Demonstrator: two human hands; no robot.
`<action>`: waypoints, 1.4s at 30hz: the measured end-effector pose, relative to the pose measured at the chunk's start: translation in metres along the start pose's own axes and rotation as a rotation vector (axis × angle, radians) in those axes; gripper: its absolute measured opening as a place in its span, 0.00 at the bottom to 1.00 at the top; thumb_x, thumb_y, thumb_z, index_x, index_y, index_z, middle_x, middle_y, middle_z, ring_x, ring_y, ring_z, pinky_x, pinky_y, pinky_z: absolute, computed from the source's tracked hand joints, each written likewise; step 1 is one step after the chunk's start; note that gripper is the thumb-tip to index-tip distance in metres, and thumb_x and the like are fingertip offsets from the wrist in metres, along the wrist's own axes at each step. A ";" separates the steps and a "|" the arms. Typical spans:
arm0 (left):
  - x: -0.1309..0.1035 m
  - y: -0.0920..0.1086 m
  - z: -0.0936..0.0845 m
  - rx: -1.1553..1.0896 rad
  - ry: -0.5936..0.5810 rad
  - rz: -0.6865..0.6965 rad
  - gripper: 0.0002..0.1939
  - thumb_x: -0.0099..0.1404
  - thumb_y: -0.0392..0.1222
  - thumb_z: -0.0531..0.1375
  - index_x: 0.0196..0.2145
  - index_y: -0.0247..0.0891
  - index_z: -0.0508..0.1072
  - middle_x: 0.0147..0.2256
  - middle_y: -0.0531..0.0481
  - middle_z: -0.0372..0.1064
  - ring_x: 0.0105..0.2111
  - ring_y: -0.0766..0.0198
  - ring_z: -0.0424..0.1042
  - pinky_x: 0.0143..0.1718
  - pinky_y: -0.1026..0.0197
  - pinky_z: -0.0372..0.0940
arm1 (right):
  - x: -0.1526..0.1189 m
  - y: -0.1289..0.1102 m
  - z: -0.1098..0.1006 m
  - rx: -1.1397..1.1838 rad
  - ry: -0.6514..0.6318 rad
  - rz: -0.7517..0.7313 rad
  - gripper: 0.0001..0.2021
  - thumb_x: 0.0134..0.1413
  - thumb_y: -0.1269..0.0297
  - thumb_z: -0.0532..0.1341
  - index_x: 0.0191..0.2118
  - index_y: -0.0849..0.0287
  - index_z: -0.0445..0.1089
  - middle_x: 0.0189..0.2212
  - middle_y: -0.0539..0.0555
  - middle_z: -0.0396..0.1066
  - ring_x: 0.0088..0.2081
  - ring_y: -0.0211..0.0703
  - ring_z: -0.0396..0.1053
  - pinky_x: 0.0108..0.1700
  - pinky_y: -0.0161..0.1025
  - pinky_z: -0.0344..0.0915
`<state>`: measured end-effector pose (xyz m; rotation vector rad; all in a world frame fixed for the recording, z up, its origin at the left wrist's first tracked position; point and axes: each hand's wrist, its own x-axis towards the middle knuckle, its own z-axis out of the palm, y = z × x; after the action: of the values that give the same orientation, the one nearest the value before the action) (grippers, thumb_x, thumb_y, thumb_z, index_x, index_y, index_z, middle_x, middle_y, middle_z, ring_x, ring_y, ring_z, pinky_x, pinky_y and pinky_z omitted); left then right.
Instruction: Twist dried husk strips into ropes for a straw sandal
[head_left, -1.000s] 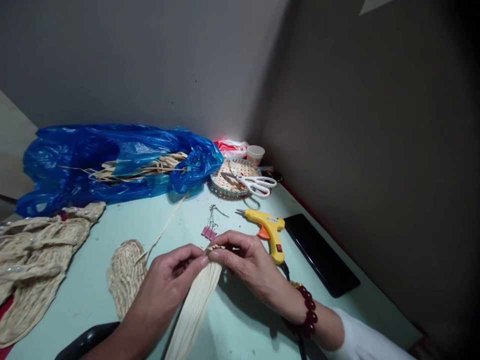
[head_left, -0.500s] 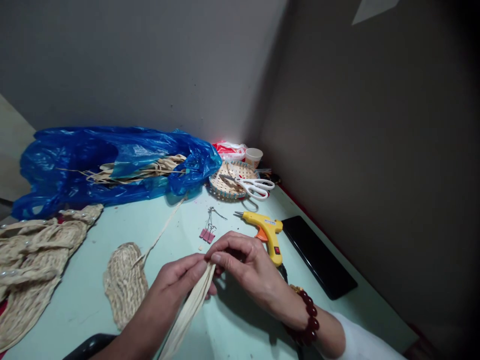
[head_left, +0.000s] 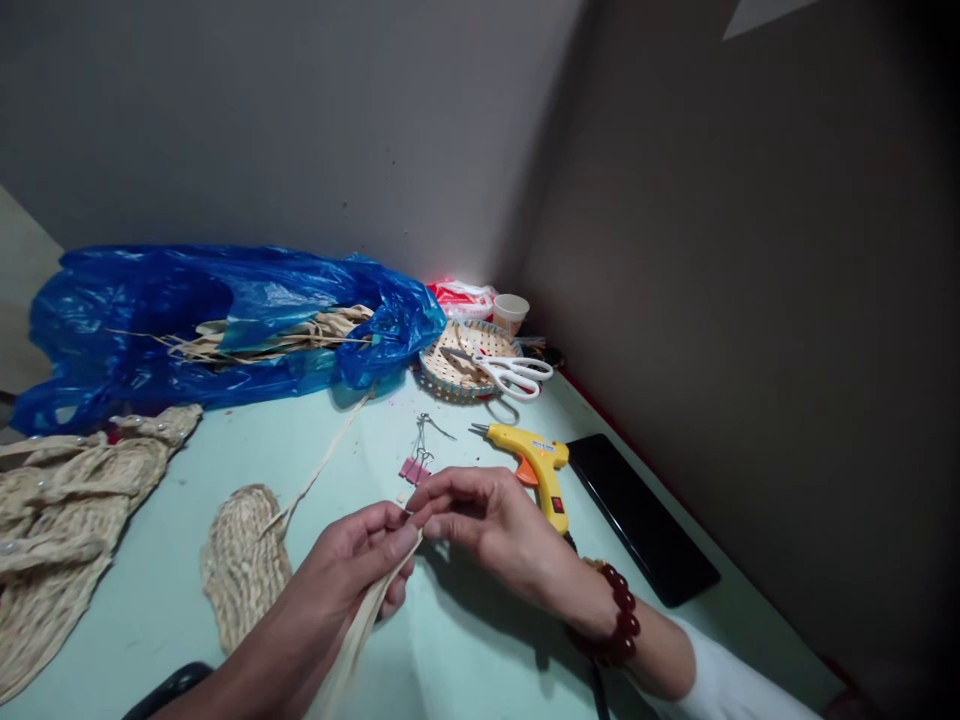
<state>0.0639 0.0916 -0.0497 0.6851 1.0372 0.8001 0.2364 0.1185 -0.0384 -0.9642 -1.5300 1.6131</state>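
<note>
Pale flat fibre strips [head_left: 358,640] run from the bottom edge up to my fingertips. My left hand [head_left: 360,560] is closed round them, thumb on top near their upper end. The thumb and fingers of my right hand [head_left: 480,520] pinch the tip of the strips, touching the left fingertips. A woven sole-shaped piece [head_left: 246,565] with a long loose strand lies left of my left hand. Just beyond my fingers is a pink binder clip [head_left: 415,471]. The yellow glue gun [head_left: 529,455] rests behind my right hand.
A blue plastic bag [head_left: 300,275] holding dried strips lies at the back left. White-handled scissors [head_left: 517,372] rest on a round woven basket [head_left: 450,385] near a cup [head_left: 511,308]. Woven slippers with beads [head_left: 67,510] are at far left, a black flat device [head_left: 641,515] at right.
The strips look narrower and turned between my hands. My left hand has shifted slightly left, and the fingers of my right hand have drawn closer together. The view has shifted slightly.
</note>
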 end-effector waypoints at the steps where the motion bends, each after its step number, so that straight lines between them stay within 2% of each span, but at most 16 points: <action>1: 0.002 -0.002 -0.002 0.018 -0.003 -0.009 0.15 0.56 0.48 0.68 0.29 0.37 0.68 0.23 0.58 0.62 0.19 0.74 0.57 0.22 0.68 0.49 | -0.002 0.000 0.001 -0.078 0.006 -0.011 0.04 0.54 0.71 0.62 0.37 0.59 0.71 0.32 0.52 0.77 0.37 0.42 0.75 0.45 0.40 0.68; 4: 0.007 -0.005 -0.007 0.120 -0.004 -0.005 0.17 0.55 0.51 0.67 0.27 0.37 0.67 0.18 0.60 0.59 0.16 0.75 0.54 0.20 0.67 0.46 | -0.007 -0.007 0.002 -0.328 0.038 -0.066 0.10 0.56 0.74 0.60 0.43 0.57 0.65 0.37 0.51 0.77 0.40 0.41 0.73 0.47 0.40 0.65; 7: 0.010 0.000 -0.009 0.217 0.039 0.036 0.16 0.56 0.50 0.65 0.26 0.35 0.69 0.18 0.60 0.58 0.15 0.75 0.53 0.19 0.67 0.45 | -0.004 -0.020 -0.002 -0.555 0.037 -0.086 0.12 0.59 0.72 0.58 0.48 0.56 0.64 0.44 0.53 0.75 0.42 0.42 0.71 0.45 0.39 0.64; 10: 0.008 0.009 -0.009 0.239 0.137 0.065 0.14 0.57 0.48 0.65 0.27 0.34 0.71 0.20 0.60 0.57 0.17 0.75 0.52 0.18 0.68 0.45 | 0.011 -0.033 -0.009 -0.857 0.057 -0.114 0.07 0.62 0.70 0.55 0.44 0.59 0.68 0.37 0.55 0.75 0.37 0.43 0.71 0.39 0.37 0.61; 12: 0.007 0.014 -0.010 0.224 0.206 0.091 0.13 0.56 0.48 0.65 0.27 0.34 0.72 0.21 0.60 0.56 0.18 0.75 0.52 0.18 0.68 0.45 | 0.025 -0.037 -0.013 -1.052 0.058 -0.122 0.08 0.63 0.72 0.53 0.39 0.60 0.68 0.31 0.55 0.74 0.31 0.41 0.68 0.32 0.36 0.57; 16: 0.011 0.018 -0.015 0.241 0.283 0.144 0.14 0.57 0.50 0.65 0.28 0.35 0.71 0.20 0.61 0.55 0.17 0.76 0.50 0.18 0.69 0.43 | 0.050 -0.033 -0.015 -1.297 -0.058 -0.102 0.08 0.60 0.75 0.53 0.34 0.62 0.69 0.27 0.56 0.71 0.25 0.40 0.62 0.27 0.38 0.48; 21: 0.019 0.021 -0.017 0.321 0.384 0.176 0.14 0.59 0.51 0.63 0.30 0.35 0.71 0.16 0.63 0.52 0.14 0.76 0.48 0.18 0.69 0.41 | 0.067 -0.026 -0.017 -1.269 -0.207 -0.119 0.08 0.58 0.72 0.58 0.28 0.62 0.69 0.25 0.54 0.70 0.25 0.37 0.60 0.28 0.36 0.49; 26: 0.023 0.021 -0.020 0.311 0.407 0.188 0.14 0.59 0.50 0.63 0.32 0.36 0.71 0.16 0.65 0.49 0.13 0.76 0.48 0.17 0.70 0.41 | 0.076 -0.037 -0.029 -1.149 -0.277 -0.098 0.05 0.58 0.73 0.60 0.31 0.61 0.70 0.28 0.51 0.72 0.28 0.35 0.63 0.30 0.33 0.51; 30: 0.026 0.018 -0.022 0.271 0.342 0.164 0.13 0.60 0.51 0.61 0.32 0.37 0.69 0.19 0.62 0.55 0.15 0.75 0.51 0.15 0.70 0.47 | 0.083 -0.049 -0.036 -1.021 -0.298 -0.030 0.05 0.57 0.71 0.62 0.30 0.61 0.69 0.25 0.48 0.70 0.27 0.34 0.61 0.29 0.32 0.52; 33: 0.027 0.018 -0.021 0.252 0.360 0.145 0.13 0.59 0.51 0.62 0.32 0.38 0.69 0.21 0.60 0.58 0.16 0.74 0.53 0.14 0.71 0.49 | 0.089 -0.050 -0.039 -0.984 -0.350 0.006 0.07 0.57 0.68 0.63 0.29 0.61 0.68 0.24 0.47 0.68 0.26 0.34 0.60 0.28 0.33 0.51; 36: 0.028 0.019 -0.018 0.217 0.385 0.141 0.13 0.58 0.50 0.63 0.32 0.38 0.70 0.20 0.60 0.58 0.16 0.74 0.52 0.13 0.73 0.49 | 0.093 -0.045 -0.043 -0.914 -0.396 0.056 0.06 0.56 0.70 0.63 0.29 0.61 0.67 0.26 0.48 0.70 0.28 0.35 0.62 0.28 0.33 0.53; 39: 0.029 0.018 -0.016 0.187 0.404 0.147 0.11 0.57 0.48 0.63 0.31 0.38 0.70 0.20 0.60 0.58 0.16 0.74 0.52 0.12 0.73 0.49 | 0.095 -0.039 -0.046 -0.770 -0.407 0.105 0.05 0.54 0.67 0.64 0.36 0.61 0.69 0.31 0.51 0.74 0.32 0.38 0.67 0.30 0.33 0.57; 42: 0.031 0.015 -0.017 0.166 0.413 0.149 0.11 0.55 0.48 0.64 0.30 0.37 0.71 0.19 0.60 0.59 0.16 0.74 0.53 0.12 0.72 0.50 | 0.095 -0.040 -0.046 -0.726 -0.390 0.114 0.19 0.54 0.66 0.65 0.52 0.62 0.66 0.35 0.53 0.76 0.34 0.40 0.70 0.34 0.34 0.60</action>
<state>0.0534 0.1278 -0.0581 0.7628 1.4507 1.0193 0.2314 0.2264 -0.0039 -1.1592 -2.4651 1.3805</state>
